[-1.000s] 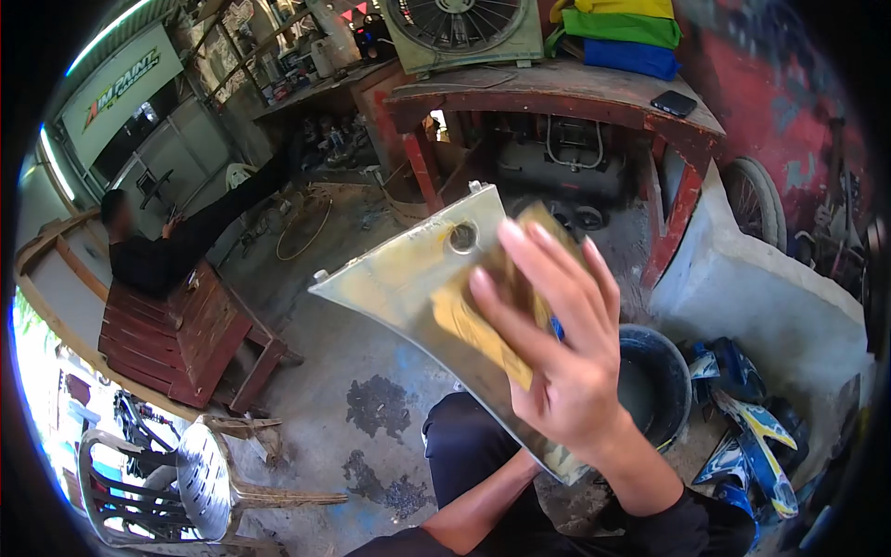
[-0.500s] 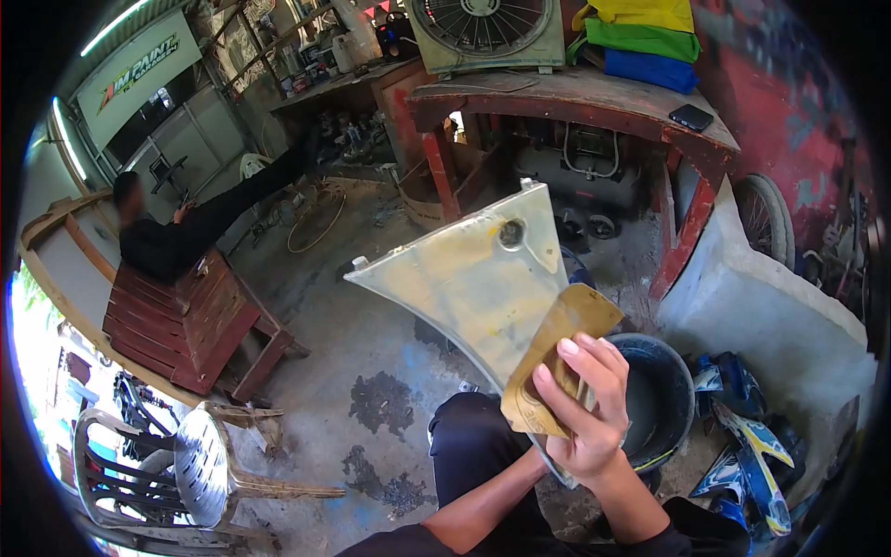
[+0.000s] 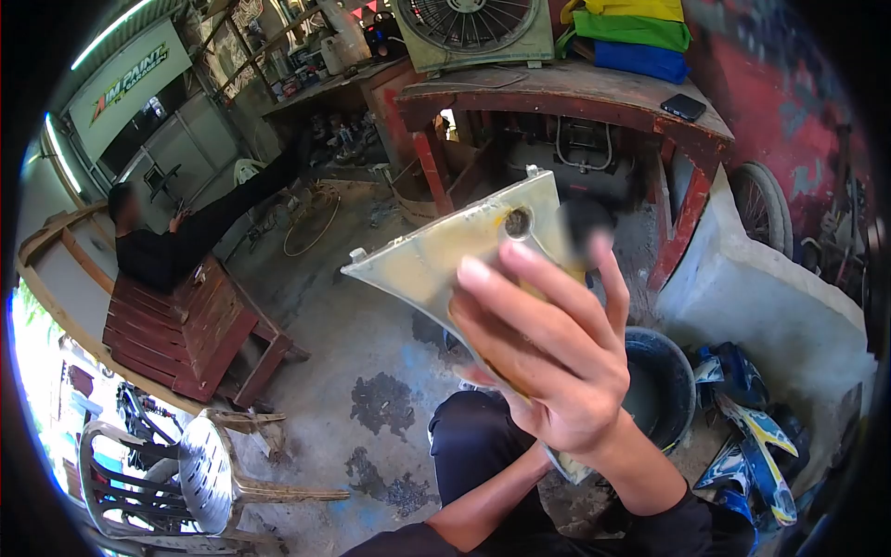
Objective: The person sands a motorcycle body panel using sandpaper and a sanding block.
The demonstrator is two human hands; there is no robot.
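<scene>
A pale, patchy motorcycle body panel (image 3: 445,239) with a round hole is held up over my lap. My left hand is mostly hidden behind its lower end; only the wrist (image 3: 529,472) shows, and the panel appears held from there. My right hand (image 3: 566,371) is in front of the panel, its fingers stretched upward across the face and slightly blurred. Brown sandpaper (image 3: 499,360) shows partly beneath these fingers, between hand and panel.
A dark bucket (image 3: 682,390) of water stands at right, near blue-and-white fairing pieces (image 3: 756,455). Ahead is a red workbench (image 3: 594,93) with a fan (image 3: 473,23) and phone (image 3: 684,108). At left, a person (image 3: 158,237) sits on a wooden bench (image 3: 186,325) behind a chair (image 3: 209,473).
My right hand has moved up and left across the panel, its fingers more outstretched. The sandpaper, fully visible before, is now mostly covered. The panel tilts slightly differently.
</scene>
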